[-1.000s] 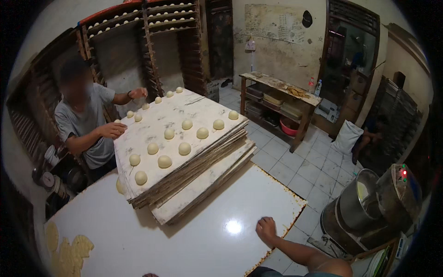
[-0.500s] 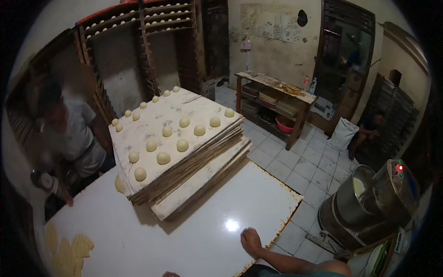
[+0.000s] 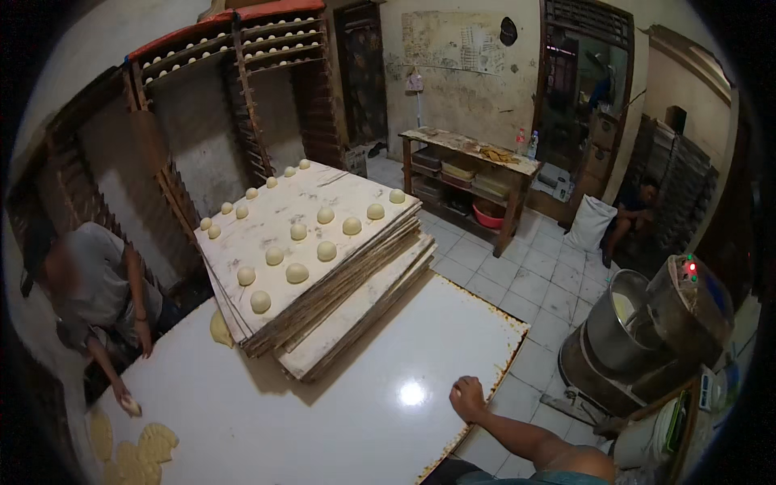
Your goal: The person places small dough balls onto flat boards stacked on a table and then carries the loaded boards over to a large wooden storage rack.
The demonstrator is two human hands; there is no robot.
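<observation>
My right hand [image 3: 467, 399] rests on the white tabletop [image 3: 364, 428] near its worn right edge, its fingers curled in. Whatever it holds, if anything, is hidden. My left hand is out of view. Ahead of me stands a tall stack of floured wooden boards [image 3: 356, 283]. Round pale dough balls [image 3: 297, 273] sit spaced out on the top board. Flattened pieces of yellowish dough [image 3: 133, 461] lie at the table's near left. Another dough lump [image 3: 220, 329] shows beside the stack's left side.
At the left a co-worker [image 3: 105, 275] reaches over the table with a dough piece [image 3: 131, 406]. Wooden racks [image 3: 242, 97] with dough balls stand behind. A metal mixer [image 3: 614, 331] is at the right. Farther off are a low shelf table [image 3: 461, 153], a white sack [image 3: 590, 222] and a seated person [image 3: 634, 214].
My right hand has moved a little right and farther away, still curled. My left hand has left the picture. The co-worker's hand has come over the dough pieces. The view has shifted slightly.
</observation>
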